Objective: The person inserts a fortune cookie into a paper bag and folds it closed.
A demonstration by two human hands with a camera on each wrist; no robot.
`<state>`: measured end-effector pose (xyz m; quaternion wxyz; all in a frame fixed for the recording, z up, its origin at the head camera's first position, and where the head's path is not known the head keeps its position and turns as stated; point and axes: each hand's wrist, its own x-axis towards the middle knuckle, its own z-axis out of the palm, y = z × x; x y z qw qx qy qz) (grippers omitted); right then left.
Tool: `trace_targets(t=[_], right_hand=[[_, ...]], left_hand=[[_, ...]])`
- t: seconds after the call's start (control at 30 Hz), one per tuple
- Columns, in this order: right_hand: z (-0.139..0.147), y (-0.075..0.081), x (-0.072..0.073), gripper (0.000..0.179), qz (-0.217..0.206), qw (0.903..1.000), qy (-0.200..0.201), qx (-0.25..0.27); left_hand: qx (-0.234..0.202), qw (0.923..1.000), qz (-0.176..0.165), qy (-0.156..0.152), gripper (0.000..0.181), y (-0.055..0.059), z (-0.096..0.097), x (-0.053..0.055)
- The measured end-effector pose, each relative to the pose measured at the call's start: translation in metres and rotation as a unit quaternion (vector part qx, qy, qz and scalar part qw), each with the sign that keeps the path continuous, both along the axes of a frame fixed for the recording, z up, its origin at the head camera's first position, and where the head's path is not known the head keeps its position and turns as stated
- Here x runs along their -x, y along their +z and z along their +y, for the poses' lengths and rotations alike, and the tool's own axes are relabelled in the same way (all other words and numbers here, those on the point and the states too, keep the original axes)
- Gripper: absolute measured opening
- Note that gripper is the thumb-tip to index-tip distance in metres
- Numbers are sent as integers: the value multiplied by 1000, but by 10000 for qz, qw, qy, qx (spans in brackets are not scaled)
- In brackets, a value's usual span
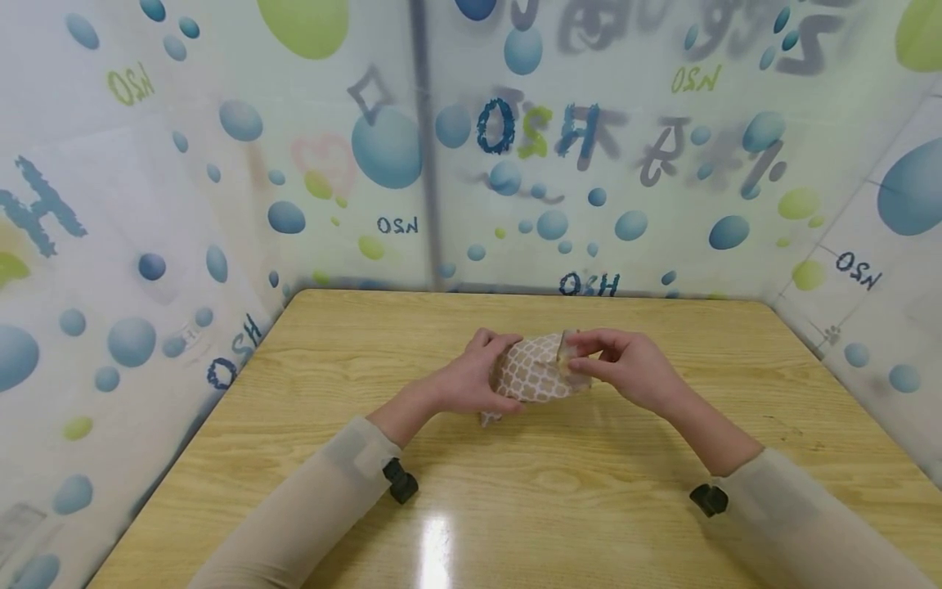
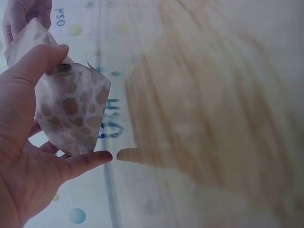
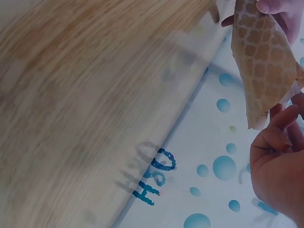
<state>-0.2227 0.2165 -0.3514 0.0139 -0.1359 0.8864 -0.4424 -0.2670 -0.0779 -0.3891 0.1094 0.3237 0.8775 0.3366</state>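
Observation:
A tan package of patterned wrapping paper with a white lattice print point(image 1: 536, 370) is above the middle of the table. My left hand point(image 1: 471, 378) grips its left end, thumb on the near side and fingers around the far side in the head view. At the other end, my right hand point(image 1: 636, 370) pinches the paper's edge between thumb and fingers. A folded corner of the package point(image 2: 73, 107) juts past the left thumb in the left wrist view. In the right wrist view the package point(image 3: 263, 59) narrows to a loose lower corner beside the right fingers point(image 3: 285, 118). Its contents are hidden.
The wooden table point(image 1: 559, 491) reaches back to a printed curtain point(image 1: 633, 164) with blue and green bubbles. More of that cloth hangs at the left and right sides. Black clips point(image 1: 401, 481) sit on both sleeves near the wrists.

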Motion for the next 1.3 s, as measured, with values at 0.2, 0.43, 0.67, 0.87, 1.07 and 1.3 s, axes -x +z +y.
trace_targets(t=[0.2, 0.43, 0.67, 0.87, 1.07, 1.3], right_hand=[[4, 1, 1, 37, -32, 9999, -95, 123], [8, 2, 1, 40, -222, 9970, -417, 613], [-4, 0, -1, 37, -119, 9939, -557, 942], [-8, -3, -2, 34, -34, 9960, -364, 818], [5, -1, -1, 39, 146, 9982, -423, 399], [11, -1, -1, 42, 301, 9993, -160, -173]], left_hand=[[13, 10000, 20, -9, 106, 1, 0, 0], [-15, 10000, 8, -10, 106, 0, 1, 1], [-47, 10000, 7, 6, 105, 1, 3, 0], [-13, 10000, 72, 36, 105, 0, 2, -1], [-67, 9998, 133, 97, 103, -1, -2, 1], [-65, 9999, 107, 104, 103, -1, -4, 1]])
